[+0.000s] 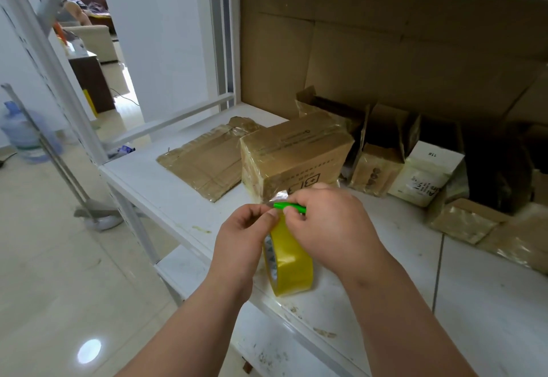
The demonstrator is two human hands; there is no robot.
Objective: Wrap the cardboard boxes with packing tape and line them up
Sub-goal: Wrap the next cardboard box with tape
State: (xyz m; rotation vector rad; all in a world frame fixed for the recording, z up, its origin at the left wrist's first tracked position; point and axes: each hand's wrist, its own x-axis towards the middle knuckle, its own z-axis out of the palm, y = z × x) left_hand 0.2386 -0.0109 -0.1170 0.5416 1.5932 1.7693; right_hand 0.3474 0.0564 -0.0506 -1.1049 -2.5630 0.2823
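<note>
A brown cardboard box (293, 154) covered in clear tape stands on the white shelf (166, 187). A strip of tape runs from its near lower corner down to a yellow tape roll (292, 264) standing on edge at the shelf's front. My left hand (243, 237) pinches the tape at the top of the roll. My right hand (329, 225) grips a small green cutter (289, 207) laid against that strip, just right of the left fingers.
A flattened, taped cardboard sheet (204, 160) lies left of the box. Several smaller boxes (376, 169) and a white carton (427, 172) stand behind at the right, against a cardboard back wall. A taped flat piece (465, 222) lies further right. Left of the shelf is open floor.
</note>
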